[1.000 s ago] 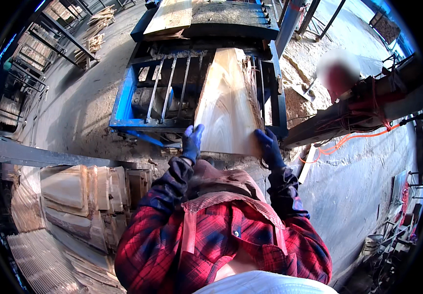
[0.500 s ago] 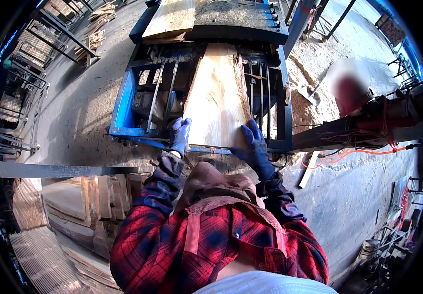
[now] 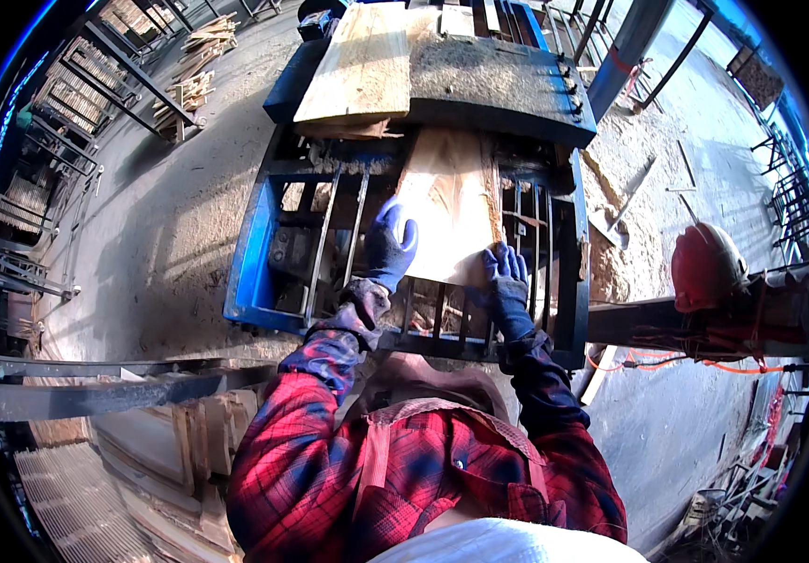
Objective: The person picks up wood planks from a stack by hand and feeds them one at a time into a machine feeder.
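Left hand (image 3: 391, 242): we see it gloved, palm down, fingers spread; arm stretched forward
Right hand (image 3: 505, 278): gloved, fingers curled, arm extended

A pale wooden slab (image 3: 448, 211) lies on the barred bed of a blue machine frame (image 3: 252, 253), its far end under the dark machine cover (image 3: 503, 80). The left hand (image 3: 390, 242), in a blue glove, rests flat on the slab's near left corner. The right hand (image 3: 506, 281), also gloved, presses the near right edge. A second board (image 3: 359, 66) lies on the cover. Stacked slabs (image 3: 174, 441) sit at lower left.
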{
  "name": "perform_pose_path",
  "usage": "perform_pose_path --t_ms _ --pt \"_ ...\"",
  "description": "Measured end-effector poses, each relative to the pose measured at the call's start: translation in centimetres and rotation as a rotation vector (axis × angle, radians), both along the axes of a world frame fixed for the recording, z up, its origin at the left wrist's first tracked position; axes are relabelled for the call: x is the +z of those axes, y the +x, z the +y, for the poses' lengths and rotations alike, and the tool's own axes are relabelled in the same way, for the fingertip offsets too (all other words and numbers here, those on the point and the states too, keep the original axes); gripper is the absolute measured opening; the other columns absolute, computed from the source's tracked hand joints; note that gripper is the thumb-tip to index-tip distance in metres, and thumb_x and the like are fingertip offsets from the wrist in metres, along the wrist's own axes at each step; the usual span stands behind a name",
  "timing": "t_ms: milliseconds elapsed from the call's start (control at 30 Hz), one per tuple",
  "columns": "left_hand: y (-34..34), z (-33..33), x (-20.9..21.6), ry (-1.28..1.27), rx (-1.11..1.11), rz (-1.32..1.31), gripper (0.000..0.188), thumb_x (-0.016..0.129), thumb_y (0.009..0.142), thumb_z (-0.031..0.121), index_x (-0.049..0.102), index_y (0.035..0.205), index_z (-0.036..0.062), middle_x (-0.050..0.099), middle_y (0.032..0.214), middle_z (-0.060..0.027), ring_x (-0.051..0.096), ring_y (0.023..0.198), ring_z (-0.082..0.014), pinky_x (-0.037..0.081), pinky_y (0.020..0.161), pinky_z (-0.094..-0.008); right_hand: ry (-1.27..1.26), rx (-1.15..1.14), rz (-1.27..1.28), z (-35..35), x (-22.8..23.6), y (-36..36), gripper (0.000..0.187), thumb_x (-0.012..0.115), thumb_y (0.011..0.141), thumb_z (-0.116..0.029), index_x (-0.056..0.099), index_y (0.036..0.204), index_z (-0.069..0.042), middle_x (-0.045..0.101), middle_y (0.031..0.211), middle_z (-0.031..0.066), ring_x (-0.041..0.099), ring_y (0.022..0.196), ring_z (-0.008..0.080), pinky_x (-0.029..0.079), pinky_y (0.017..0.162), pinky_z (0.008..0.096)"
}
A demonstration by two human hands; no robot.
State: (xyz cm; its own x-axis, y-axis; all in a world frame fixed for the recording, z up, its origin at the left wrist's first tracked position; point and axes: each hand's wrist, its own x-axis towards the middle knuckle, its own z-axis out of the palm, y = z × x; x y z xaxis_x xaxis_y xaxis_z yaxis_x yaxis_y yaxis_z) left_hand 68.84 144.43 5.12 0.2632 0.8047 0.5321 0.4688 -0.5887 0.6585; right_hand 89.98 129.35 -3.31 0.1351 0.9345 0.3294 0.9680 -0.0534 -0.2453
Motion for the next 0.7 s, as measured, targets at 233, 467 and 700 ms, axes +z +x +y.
perform_pose_path --t_ms 233,467,700 --pt "4.0 17.6 9.9 0.599 0.182 0.610 0.078 0.070 0.077 0.041 0.042 0.141 0.0049 0.041 0.145 -0.0164 0.033 0.137 -0.0346 0.025 0.114 -0.0515 -0.086 -0.026 -0.002 9.0 1.8 4.0 0.086 0.077 0.067 -0.054 0.048 0.137 -0.012 0.042 0.146 0.0182 0.039 0.134 0.0360 0.025 0.115 0.0452" --pt "5.8 18.5 19.1 0.203 0.122 0.319 0.053 0.068 0.081 0.029 0.055 0.126 0.0035 0.063 0.119 -0.0180 0.062 0.108 -0.0335 0.048 0.096 -0.0456 0.106 -0.089 0.439 16.6 10.3 2.2 0.054 0.073 0.079 -0.040 0.063 0.118 -0.005 0.063 0.123 0.0158 0.059 0.116 0.0302 0.044 0.100 0.0400" --pt "-3.8 13.0 20.7 -0.410 -0.347 -1.045 0.033 0.064 0.089 0.021 0.062 0.117 0.0025 0.066 0.112 -0.0144 0.064 0.105 -0.0276 0.050 0.096 -0.0410 0.394 0.359 1.654 13.3 18.3 -5.3 0.053 0.059 0.097 -0.034 0.049 0.135 0.002 0.058 0.128 0.0067 0.054 0.117 0.0152 0.046 0.096 0.0300"
